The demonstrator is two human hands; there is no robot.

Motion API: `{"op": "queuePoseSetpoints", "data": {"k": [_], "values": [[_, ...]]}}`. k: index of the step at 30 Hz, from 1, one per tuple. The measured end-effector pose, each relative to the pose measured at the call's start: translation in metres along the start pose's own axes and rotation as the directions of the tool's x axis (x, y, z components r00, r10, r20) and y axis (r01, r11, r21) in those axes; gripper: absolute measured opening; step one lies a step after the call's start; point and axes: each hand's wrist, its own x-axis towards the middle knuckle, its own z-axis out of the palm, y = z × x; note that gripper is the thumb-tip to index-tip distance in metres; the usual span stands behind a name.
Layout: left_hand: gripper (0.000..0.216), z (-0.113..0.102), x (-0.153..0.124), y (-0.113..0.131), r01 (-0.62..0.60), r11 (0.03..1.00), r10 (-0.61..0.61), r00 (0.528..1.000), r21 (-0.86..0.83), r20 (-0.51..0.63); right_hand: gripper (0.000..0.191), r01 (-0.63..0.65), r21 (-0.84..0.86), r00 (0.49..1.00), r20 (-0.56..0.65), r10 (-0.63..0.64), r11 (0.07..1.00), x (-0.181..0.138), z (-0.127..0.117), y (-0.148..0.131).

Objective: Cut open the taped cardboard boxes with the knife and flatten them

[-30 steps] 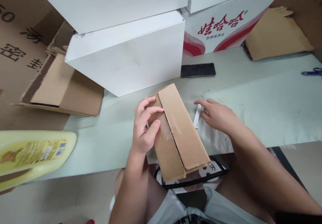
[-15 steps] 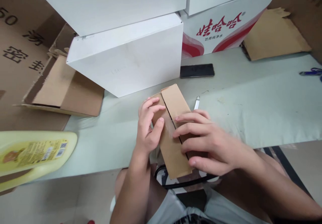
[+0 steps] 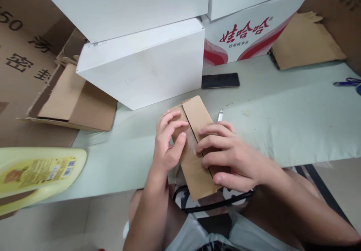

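A small brown cardboard box (image 3: 194, 119) lies lengthwise on the pale green table (image 3: 296, 123), its near end hanging over the table's front edge. Its two top flaps meet along the middle, with a bit of clear tape on the seam. My left hand (image 3: 166, 145) curls round the box's left side, thumb and fingers pressing the left flap. My right hand (image 3: 228, 157) lies on the right flap, fingers pressed together and reaching the seam. A small white-handled knife (image 3: 220, 115) lies on the table just beyond my right hand's fingers, mostly hidden by them.
White boxes (image 3: 143, 61) are stacked at the back, beside a red-and-white printed carton (image 3: 248, 33). A black phone (image 3: 220, 80) lies behind the box. Open brown cartons (image 3: 73, 100) sit at left, a yellow bottle (image 3: 36, 172) at lower left, blue scissors (image 3: 348, 82) at far right.
My right hand left the white-handled knife on the table and came onto the box's right flap, pressing it down. My left hand stayed on the left flap.
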Motion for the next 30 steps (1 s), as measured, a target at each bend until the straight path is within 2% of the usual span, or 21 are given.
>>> {"op": "queuePoseSetpoints", "data": {"k": [12,23,30], "values": [[0.020,-0.0001,-0.0013,0.0053,-0.002,1.000,0.002,1.000,-0.002,0.027,0.046,-0.066,-0.013,0.994,0.087,0.067,0.998,0.0011,-0.0014,-0.0041],[0.021,0.0010,-0.0021,0.0057,0.005,1.000,-0.006,1.000,0.010,0.029,0.028,-0.024,-0.010,1.000,0.000,0.024,1.000,-0.0002,-0.0005,-0.0041],[0.018,0.0016,-0.0018,0.0063,-0.006,1.000,0.006,1.000,-0.002,0.025,0.021,-0.052,0.008,0.999,0.003,0.052,0.999,0.0010,0.0007,-0.0053]]}}
